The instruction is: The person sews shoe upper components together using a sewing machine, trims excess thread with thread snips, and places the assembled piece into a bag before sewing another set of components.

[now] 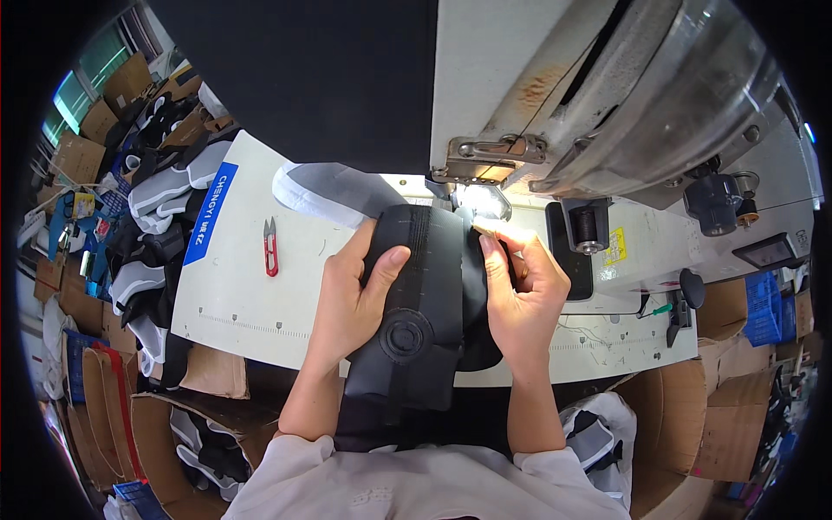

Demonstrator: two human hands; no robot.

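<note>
A black padded fabric piece (433, 286) with a ribbed strip and a round raised emblem lies in front of me at the sewing machine (485, 69). My left hand (347, 295) grips its left edge, thumb on top and fingers partly hidden beneath. At the right edge, close under the machine's lit needle area, my right hand (530, 282) pinches the black material between thumb and fingers. The needle itself is hidden. Beyond my left hand, a grey and white fabric part (334, 192) spreads over the white table (230, 290).
Red-handled thread snips (271, 249) lie on the table's left side. Grey, white and black fabric pieces (165, 195) are heaped past the left edge. Open cardboard boxes (672, 416) stand below on both sides. A black thread spool (587, 227) hangs right of the needle area.
</note>
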